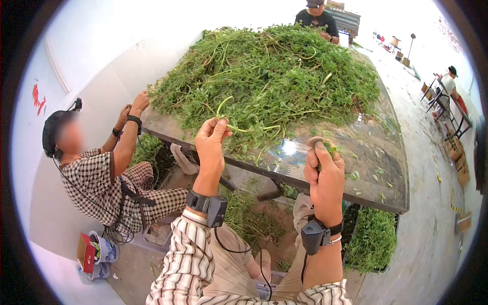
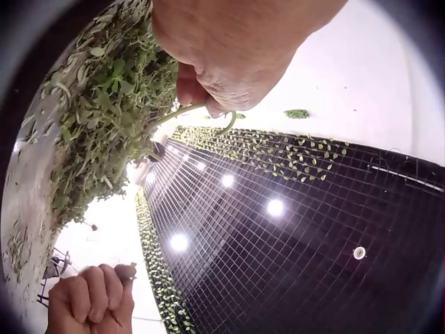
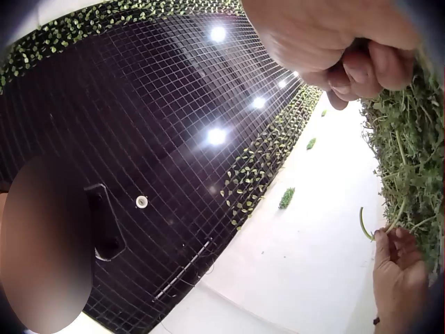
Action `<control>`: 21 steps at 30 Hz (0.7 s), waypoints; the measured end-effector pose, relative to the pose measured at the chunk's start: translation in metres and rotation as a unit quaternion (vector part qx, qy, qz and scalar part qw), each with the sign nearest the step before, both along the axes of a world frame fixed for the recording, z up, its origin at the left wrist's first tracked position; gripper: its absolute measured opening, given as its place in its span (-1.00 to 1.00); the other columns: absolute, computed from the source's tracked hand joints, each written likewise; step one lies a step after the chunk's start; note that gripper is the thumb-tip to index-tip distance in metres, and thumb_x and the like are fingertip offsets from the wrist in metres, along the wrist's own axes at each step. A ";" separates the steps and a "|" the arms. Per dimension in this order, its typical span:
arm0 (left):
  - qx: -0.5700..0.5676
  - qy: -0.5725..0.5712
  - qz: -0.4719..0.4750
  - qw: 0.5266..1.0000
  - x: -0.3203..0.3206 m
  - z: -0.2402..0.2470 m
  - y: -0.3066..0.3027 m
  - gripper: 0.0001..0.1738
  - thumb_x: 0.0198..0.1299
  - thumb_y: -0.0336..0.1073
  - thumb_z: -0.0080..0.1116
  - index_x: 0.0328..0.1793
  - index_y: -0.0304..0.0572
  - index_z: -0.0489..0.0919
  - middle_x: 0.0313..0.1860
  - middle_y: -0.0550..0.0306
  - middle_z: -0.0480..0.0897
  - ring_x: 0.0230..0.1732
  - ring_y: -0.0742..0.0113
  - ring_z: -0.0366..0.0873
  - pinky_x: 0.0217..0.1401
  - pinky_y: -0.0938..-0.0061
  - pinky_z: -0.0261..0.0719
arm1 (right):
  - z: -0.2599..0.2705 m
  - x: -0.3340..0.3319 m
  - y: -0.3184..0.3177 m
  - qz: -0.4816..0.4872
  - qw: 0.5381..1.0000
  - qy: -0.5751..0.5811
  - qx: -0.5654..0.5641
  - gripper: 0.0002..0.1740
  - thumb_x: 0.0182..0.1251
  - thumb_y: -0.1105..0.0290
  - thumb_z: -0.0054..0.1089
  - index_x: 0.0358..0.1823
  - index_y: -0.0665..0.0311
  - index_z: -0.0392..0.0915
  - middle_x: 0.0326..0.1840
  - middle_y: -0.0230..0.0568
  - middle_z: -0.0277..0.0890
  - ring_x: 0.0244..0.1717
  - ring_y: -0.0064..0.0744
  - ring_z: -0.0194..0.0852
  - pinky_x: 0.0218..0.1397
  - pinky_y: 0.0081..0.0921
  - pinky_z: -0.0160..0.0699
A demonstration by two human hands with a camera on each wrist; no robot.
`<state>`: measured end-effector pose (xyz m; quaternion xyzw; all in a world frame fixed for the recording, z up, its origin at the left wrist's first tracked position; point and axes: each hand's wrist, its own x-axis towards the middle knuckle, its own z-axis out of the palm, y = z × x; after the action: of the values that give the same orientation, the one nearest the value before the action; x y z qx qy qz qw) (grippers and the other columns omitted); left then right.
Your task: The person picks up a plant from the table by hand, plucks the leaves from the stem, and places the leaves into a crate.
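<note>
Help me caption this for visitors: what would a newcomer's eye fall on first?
Probably the huge heap of greens, which covers much of the table in the head view. Next, in front of it, the person's left hand, pinching a pale green stem. In the wrist views, a dark gridded expanse with bright lights stands out.

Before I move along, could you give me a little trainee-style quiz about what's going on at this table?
1. Choose one: what does the left grip pinch?
a) a knife
b) a green stem
c) a paper cup

2. True or false: the heap of greens lies on the table.

3. Fill in: at the left of the head view, a person wears a ___ pattern.

Key: 1. b; 2. true; 3. checked.
</note>
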<state>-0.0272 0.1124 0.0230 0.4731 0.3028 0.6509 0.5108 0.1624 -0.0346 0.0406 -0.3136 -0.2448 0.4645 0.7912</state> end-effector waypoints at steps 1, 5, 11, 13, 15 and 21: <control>0.006 -0.004 -0.007 1.000 0.001 -0.001 -0.003 -0.87 0.20 -0.34 0.19 -0.22 -0.23 0.53 -0.24 0.14 0.61 -0.29 0.48 0.53 -0.24 0.61 0.54 | -0.001 0.001 0.000 0.017 1.000 -0.005 0.006 -0.85 0.37 0.33 0.04 -0.26 0.26 0.50 -0.64 -0.53 0.24 -0.74 -0.75 0.00 -0.73 -0.75 -0.14; 0.002 0.019 -0.017 1.000 0.011 -0.002 -0.023 -0.87 0.19 -0.33 0.20 -0.23 -0.23 0.54 -0.25 0.16 0.61 -0.31 0.50 0.52 -0.24 0.60 0.54 | -0.002 -0.004 0.000 0.011 0.999 -0.036 -0.007 -0.85 0.37 0.34 0.03 -0.23 0.26 0.51 -0.63 -0.56 0.16 -0.74 -0.80 -0.08 -0.72 -0.76 -0.20; 0.020 0.056 -0.040 0.997 0.024 -0.004 -0.041 -0.82 0.18 -0.31 0.22 -0.21 -0.27 0.56 -0.31 0.21 0.60 -0.34 0.53 0.50 -0.24 0.61 0.53 | -0.013 -0.013 0.010 -0.125 0.893 -0.415 -0.120 -0.52 0.20 0.31 0.18 0.11 0.43 0.43 -0.42 -0.25 0.49 -0.33 -0.41 0.44 -0.22 -0.44 0.41; 0.028 0.067 -0.044 0.996 0.026 -0.004 -0.045 -0.82 0.18 -0.31 0.22 -0.21 -0.27 0.56 -0.32 0.22 0.60 -0.35 0.53 0.50 -0.24 0.61 0.53 | -0.013 -0.012 0.012 -0.106 0.876 -0.450 -0.135 -0.52 0.18 0.32 0.18 0.11 0.41 0.44 -0.39 -0.15 0.51 -0.33 -0.36 0.46 -0.21 -0.43 0.42; 0.029 0.069 -0.043 0.996 0.028 -0.004 -0.048 -0.82 0.17 -0.31 0.23 -0.21 -0.29 0.57 -0.34 0.24 0.60 -0.37 0.54 0.50 -0.26 0.62 0.53 | -0.016 -0.012 0.014 -0.085 0.858 -0.484 -0.147 -0.52 0.16 0.33 0.19 0.12 0.38 0.45 -0.37 -0.05 0.54 -0.33 -0.32 0.49 -0.20 -0.43 0.42; 0.034 0.074 -0.068 0.994 0.025 -0.005 -0.053 -0.82 0.18 -0.32 0.22 -0.19 -0.29 0.57 -0.33 0.24 0.60 -0.39 0.54 0.50 -0.28 0.61 0.54 | -0.028 -0.016 0.018 -0.121 0.848 -0.505 -0.100 -0.64 0.17 0.36 0.17 -0.02 0.37 0.55 -0.28 0.05 0.58 -0.31 -0.22 0.53 -0.19 -0.40 0.45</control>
<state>-0.0024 0.0597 0.0179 0.5565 0.2853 0.5877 0.5134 0.1459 -0.0167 0.0122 -0.6099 -0.5229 0.1645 0.5724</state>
